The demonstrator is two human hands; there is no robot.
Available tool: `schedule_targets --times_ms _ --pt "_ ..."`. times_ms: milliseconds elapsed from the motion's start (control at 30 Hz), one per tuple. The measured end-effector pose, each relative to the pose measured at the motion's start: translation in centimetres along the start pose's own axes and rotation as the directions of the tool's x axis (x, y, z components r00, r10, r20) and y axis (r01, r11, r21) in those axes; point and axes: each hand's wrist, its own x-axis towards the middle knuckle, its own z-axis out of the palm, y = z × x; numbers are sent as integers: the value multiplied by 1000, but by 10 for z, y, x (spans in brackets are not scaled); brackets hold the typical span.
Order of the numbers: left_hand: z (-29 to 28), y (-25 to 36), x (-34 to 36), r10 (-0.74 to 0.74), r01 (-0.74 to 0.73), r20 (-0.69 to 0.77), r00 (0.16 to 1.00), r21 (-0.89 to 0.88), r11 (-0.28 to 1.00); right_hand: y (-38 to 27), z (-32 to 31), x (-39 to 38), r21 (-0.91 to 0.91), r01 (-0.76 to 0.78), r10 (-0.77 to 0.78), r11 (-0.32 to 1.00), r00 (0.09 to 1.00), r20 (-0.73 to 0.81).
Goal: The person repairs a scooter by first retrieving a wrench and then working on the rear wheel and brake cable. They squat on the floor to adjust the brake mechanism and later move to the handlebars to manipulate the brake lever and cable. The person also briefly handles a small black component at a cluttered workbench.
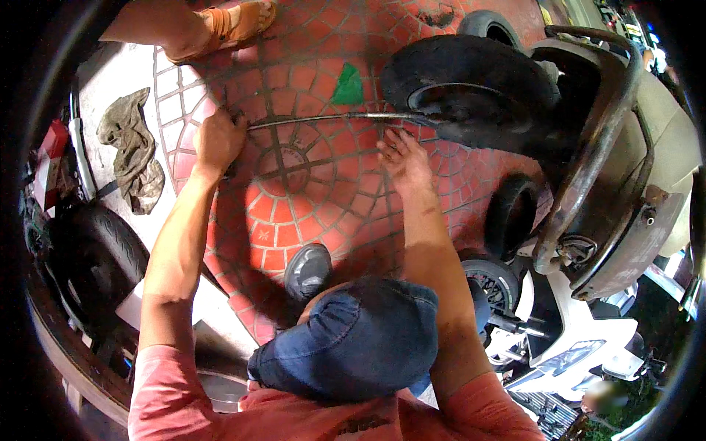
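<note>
Slippage at the wheel end looks like the main hazard. A long metal bar (305, 120) spans level above the red tiled floor (331, 165), from the left hand (220, 140) to the dark underside of the motorbike's thick black tyre (471, 62); shadow hides how its tip is seated, so I cannot tell whether it is engaged. The left grip is closed around the bar's outer end, far from that tip, so a sudden pull could lever it loose and throw the fist sideways. The right grip is half-curled with nothing seen in it, just beside the bar's thicker section and apparently apart from it; with no steadying hold there, the bar could twist or drop. If it did spring free, those right fingers could be struck or pinched against the wheel. A foot in an orange sandal (220, 33) stands beyond the left hand, its toes exposed should the bar swing that way.
</note>
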Motion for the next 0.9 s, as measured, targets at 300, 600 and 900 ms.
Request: schedule_targets --times_ms 300,600,900 --pt "6 -4 -2 323 -268 -97 942 366 891 -6 34 32 185 -46 19 982 989 148" --pt "12 1 -6 371 -281 -168 913 398 873 -4 20 45 199 -1 -41 980 977 210" --pt "-8 42 -2 -29 14 46 999 292 956 -4 18 42 170 23 -38 985 996 86"
